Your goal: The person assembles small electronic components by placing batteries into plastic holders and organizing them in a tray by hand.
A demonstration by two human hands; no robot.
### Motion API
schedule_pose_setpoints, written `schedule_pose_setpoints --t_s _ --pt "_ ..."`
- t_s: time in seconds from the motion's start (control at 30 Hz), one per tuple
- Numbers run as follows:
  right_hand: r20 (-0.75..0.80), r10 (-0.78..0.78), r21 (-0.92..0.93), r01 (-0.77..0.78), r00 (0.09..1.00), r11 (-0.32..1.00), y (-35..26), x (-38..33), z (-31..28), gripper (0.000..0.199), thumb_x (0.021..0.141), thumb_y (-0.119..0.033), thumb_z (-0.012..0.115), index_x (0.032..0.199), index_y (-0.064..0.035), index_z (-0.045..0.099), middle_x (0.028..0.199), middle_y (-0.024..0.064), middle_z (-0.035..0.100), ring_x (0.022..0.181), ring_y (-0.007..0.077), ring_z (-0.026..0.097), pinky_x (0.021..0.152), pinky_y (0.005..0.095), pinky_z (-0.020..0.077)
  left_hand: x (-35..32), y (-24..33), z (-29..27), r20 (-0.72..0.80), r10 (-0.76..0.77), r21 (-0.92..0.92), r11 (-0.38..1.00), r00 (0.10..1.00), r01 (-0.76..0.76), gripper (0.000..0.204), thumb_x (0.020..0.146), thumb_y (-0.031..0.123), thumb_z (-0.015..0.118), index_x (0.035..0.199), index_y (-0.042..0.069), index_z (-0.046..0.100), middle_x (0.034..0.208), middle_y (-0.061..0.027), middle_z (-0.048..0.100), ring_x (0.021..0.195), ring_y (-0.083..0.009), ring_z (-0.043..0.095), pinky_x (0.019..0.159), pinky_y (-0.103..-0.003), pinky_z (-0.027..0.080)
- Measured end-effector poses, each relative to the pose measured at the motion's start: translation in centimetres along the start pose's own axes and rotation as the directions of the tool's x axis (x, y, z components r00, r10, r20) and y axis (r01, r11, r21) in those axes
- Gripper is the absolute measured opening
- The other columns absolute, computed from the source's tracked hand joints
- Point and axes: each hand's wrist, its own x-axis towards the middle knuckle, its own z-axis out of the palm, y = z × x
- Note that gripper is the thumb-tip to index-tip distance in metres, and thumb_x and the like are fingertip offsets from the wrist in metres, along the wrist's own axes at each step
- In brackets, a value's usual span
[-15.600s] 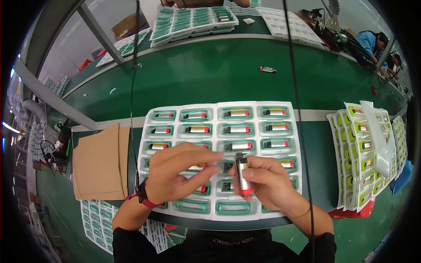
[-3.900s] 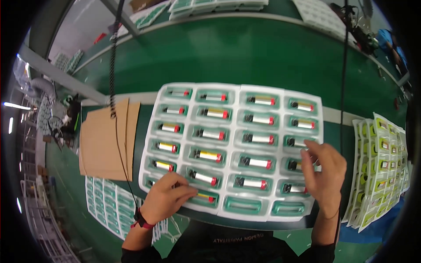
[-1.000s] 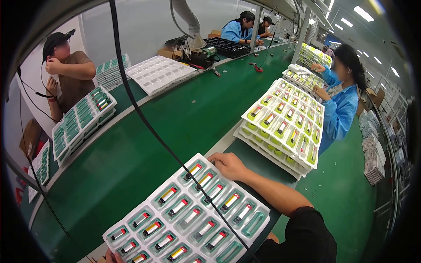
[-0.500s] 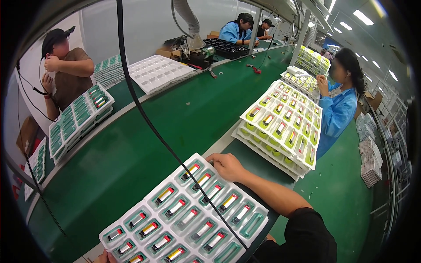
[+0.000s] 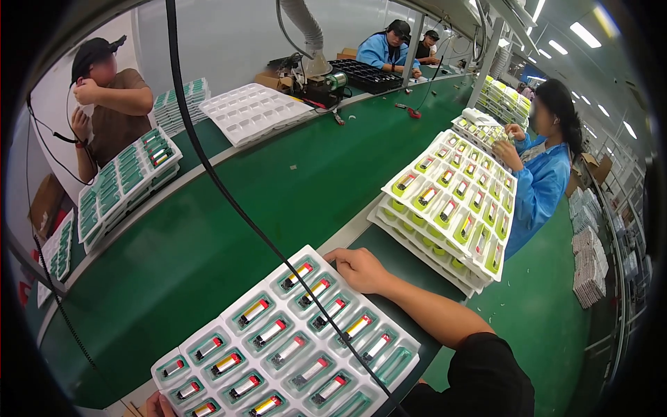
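Observation:
A white moulded tray (image 5: 229,320) lies tilted across the lower middle. Its pockets hold teal shells, most with a small battery-like cylinder (image 5: 272,333) in white or yellow wrap with red and black ends. One teal shell (image 5: 395,366) near the right corner holds no cylinder. My right hand (image 5: 358,270) is closed at the tray's far right edge, fingers curled against the rim. At the lower left, my left hand (image 5: 160,404) grips the near left edge; only part of it shows. A black cable (image 5: 229,198) hangs in front of the tray.
Stacked white trays with yellow-green shells (image 5: 445,201) stand to the right, beside a co-worker in blue (image 5: 542,174). Across the green belt (image 5: 208,236) are trays of teal shells (image 5: 128,181), a white tray (image 5: 253,111) and another person (image 5: 114,97). More people sit farther back.
The tray and both my hands appear slightly farther left, while the background has shifted a little right. The co-worker in blue has lowered their hands from near the face towards the trays.

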Motion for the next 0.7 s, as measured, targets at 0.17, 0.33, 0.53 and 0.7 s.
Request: schedule_pose_setpoints --t_s 0.17,0.33,0.53,0.7 --pt "-0.011 -0.041 -0.001 0.041 0.999 0.999 1.4 0.1 0.5 0.033 0.081 -0.005 0.043 0.105 -0.0055 0.064 0.06 0.0142 0.056 0.055 0.029 0.056 0.057 0.0393 0.0453 -0.1 1.1 0.1 0.005 -0.051 -0.003 0.999 0.999 0.051 0.033 0.093 0.021 0.056 0.107 -0.009 0.062 0.094 -0.0173 0.067 0.079 -0.023 0.059 0.071 -0.034 0.047" --pt "-0.031 -0.082 -0.007 0.081 0.996 0.997 1.5 0.1 0.4 0.033 0.081 -0.005 0.045 0.107 -0.006 0.064 0.056 0.0098 0.054 0.048 0.0239 0.053 0.051 0.0351 0.0425 -0.1 1.0 0.2 0.015 0.012 -0.04 0.999 1.0 -0.011 0.034 0.094 0.02 0.055 0.11 -0.009 0.061 0.1 -0.0191 0.066 0.086 -0.0262 0.061 0.077 -0.035 0.048" --pt "0.039 0.037 -0.004 -0.037 0.999 0.999 0.2 0.1 -0.1 0.034 0.081 -0.006 0.042 0.106 -0.005 0.064 0.066 0.0175 0.061 0.063 0.0335 0.061 0.063 0.043 0.0474 0.2 -0.6 -0.2 0.041 0.117 0.087 0.989 0.992 -0.12 0.034 0.094 0.019 0.053 0.114 -0.008 0.059 0.103 -0.0194 0.066 0.088 -0.0265 0.061 0.078 -0.036 0.048" --pt "-0.037 -0.087 0.013 0.087 0.996 0.996 1.5 0.1 0.4 0.033 0.08 -0.005 0.044 0.107 -0.0056 0.064 0.053 0.0086 0.05 0.046 0.0215 0.049 0.05 0.0346 0.0412 0.2 -0.2 0.0 0.035 0.09 0.04 0.995 0.995 -0.091 0.033 0.094 0.019 0.053 0.113 -0.007 0.059 0.103 -0.0195 0.066 0.088 -0.0259 0.061 0.078 -0.036 0.048"
